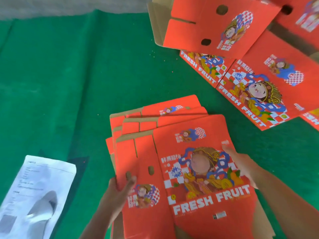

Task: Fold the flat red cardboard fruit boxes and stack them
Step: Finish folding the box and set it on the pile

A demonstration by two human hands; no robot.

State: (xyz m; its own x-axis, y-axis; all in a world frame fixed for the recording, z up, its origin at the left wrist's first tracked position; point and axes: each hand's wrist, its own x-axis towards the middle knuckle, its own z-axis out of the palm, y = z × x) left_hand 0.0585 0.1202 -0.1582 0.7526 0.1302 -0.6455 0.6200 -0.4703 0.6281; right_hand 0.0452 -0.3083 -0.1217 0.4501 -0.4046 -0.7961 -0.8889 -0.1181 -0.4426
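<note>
The person is kneeling or bending over a green mat (69, 83), and both hands are taking hold of the top flat box (181, 178) from a loose pile of flat boxes (155, 121) lying just in front of them. The left hand (119, 188) is gripping the box's left edge, thumb lying over the red printed face near a small oval hole and the fingers tucked beneath the card. The right hand (241, 168) is holding the right edge, thumb pressing on top beside the cartoon figure, the other fingers hidden under the board. The two hands are sitting well apart, one on each side of the sheet. The words FRESH FRUIT are reading across the lower part of that top sheet.

The sheets beneath are lying fanned out and slightly askew, brown flaps showing at their left edges.

Further off to the right, folded boxes (259, 87) are resting on the mat, their printed sides facing up, and another folded box (215, 25) is sitting on top of them, tilted, with its brown inner flaps open towards the left. More red card is showing at the top right corner, too blurred to make out.

A white printed paper (34, 195) is lying on the mat to the left of the person's arm, apart from the pile
</note>
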